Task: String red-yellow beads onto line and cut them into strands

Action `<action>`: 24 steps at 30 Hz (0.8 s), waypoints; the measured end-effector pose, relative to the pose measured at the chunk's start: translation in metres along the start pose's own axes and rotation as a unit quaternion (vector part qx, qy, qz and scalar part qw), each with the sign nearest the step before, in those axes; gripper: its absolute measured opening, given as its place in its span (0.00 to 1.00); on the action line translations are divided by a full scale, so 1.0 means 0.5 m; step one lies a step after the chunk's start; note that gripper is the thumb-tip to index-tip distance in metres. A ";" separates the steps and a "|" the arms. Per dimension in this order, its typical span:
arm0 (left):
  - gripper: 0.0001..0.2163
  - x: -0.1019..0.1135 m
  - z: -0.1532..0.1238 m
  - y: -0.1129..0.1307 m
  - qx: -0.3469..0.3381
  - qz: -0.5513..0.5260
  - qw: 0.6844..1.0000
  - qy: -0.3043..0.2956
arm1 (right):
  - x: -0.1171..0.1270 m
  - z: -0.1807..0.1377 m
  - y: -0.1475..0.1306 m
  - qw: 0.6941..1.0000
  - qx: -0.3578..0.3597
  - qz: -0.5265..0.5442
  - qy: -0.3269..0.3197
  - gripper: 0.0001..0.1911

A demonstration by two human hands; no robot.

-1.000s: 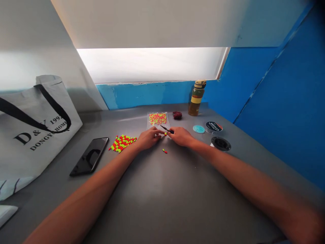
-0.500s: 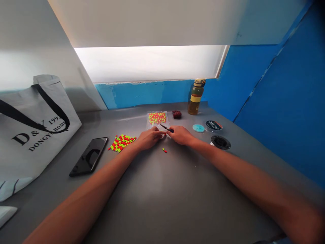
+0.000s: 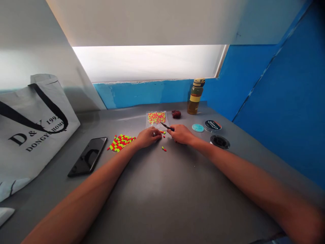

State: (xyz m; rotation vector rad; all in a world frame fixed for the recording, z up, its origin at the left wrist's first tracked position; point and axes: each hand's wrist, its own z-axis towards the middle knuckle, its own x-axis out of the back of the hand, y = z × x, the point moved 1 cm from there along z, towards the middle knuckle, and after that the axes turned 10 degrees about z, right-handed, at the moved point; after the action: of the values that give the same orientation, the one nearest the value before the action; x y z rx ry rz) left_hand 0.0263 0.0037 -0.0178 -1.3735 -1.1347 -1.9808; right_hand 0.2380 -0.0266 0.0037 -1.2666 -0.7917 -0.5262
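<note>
My left hand rests on the grey table, fingers pinched together near small red-and-yellow beads. My right hand is closed on a thin dark tool whose tip points left toward the beads. A clear bag of the same beads lies just beyond both hands. A loose bead sits on the table in front of them. A pile of sorted beads lies left of my left hand.
A black phone and a white tote bag lie at the left. A bottle, a dark red lump, a teal disc, a line spool and a black round lid stand at the right.
My two hands have drawn slightly apart, leaving small beads on the table between them. The view has shifted a little.
</note>
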 end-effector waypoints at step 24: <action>0.11 -0.010 -0.008 0.022 -0.046 0.022 0.999 0.021 | 0.001 -0.013 -0.014 0.994 0.043 -0.103 0.016 0.16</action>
State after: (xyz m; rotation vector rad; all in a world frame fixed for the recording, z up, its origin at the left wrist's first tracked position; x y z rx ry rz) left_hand 0.0345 -0.0060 -0.0191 -1.3841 -0.9995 -2.0429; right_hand 0.2344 -0.0345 0.0079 -1.1012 -0.9137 -0.6706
